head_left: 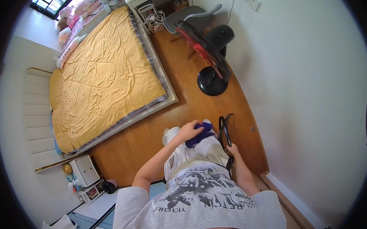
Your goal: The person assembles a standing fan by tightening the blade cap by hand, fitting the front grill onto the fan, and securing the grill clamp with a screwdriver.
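My left hand (189, 131) is closed on a crumpled purple cloth (195, 140), which lies over the front of my light-coloured trousers. Folds of the cloth stick out beyond the fingers, and some fingertips are hidden in it. At my right side, my right hand (232, 150) grips a black, curved, loop-shaped thing (225, 131) that looks like a stiff strap or tube. Its lower part hangs down beside my leg, partly hidden, so I cannot tell its kind.
A black and red standing fan (210, 55) with a round base (212, 81) stands ahead, before a grey chair (185, 15). Left is a bed with a yellow quilt (108, 79). A white wall (305, 90) rises at right. A small white cabinet (84, 171) stands lower left.
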The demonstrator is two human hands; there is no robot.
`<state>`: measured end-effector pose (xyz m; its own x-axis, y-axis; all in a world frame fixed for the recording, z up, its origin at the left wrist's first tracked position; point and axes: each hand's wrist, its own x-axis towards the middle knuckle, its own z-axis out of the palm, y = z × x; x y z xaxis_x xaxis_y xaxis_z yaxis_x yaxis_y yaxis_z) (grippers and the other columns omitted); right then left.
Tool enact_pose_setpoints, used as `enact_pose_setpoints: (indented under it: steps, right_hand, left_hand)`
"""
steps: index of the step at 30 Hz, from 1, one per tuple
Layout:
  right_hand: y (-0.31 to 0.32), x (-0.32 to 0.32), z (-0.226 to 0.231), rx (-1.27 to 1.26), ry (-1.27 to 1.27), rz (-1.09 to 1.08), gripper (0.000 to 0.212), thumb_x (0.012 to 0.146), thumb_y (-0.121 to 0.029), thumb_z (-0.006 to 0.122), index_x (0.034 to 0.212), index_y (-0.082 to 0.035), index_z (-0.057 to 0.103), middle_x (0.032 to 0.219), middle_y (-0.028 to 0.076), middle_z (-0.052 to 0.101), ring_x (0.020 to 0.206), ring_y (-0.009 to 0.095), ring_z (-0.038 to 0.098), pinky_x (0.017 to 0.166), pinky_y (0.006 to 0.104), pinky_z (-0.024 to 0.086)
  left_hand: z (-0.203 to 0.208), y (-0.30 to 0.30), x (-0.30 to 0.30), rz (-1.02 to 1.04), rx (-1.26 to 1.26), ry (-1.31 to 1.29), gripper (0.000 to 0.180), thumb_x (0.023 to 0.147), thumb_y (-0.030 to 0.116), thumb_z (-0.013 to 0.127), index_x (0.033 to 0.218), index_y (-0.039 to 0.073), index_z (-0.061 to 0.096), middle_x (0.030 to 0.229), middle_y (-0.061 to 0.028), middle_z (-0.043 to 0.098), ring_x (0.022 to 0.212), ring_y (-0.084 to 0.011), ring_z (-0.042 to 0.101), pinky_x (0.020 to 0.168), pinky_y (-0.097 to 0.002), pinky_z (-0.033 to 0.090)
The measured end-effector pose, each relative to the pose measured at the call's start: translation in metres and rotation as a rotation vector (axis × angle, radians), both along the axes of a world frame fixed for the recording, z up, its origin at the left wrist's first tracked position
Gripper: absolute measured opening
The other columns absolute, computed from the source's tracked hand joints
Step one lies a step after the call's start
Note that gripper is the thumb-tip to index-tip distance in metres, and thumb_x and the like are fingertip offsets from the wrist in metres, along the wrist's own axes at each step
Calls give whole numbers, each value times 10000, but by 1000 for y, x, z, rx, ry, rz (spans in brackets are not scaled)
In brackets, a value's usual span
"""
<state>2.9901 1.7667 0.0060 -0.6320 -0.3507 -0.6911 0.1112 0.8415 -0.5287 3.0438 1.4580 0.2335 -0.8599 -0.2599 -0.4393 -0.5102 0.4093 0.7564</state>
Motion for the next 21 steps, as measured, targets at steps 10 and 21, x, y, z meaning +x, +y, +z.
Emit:
enact_pose_setpoints:
  steps: [10,21]
  right_hand:
    - [-68,-69,-18,244,22,-95,188,745,-200,499,809,-36,564,747,147,582,736,278,561,654,353,419]
    - [-120,-158,-121,184,-150,27,203,780,-129,515,943,-10,539,820,117,569,767,211,522,728,292,397]
  left_hand:
    - [-226,-146,-22,716,478,-262,584,640,276,627,1103,34,367,1018,-190,473,929,-288,494,802,-346,405]
    - [-488,-231,-168,670,-18,-165,488,712,212,519,1126,60,310,1120,-246,331,985,-438,415,839,-454,371]
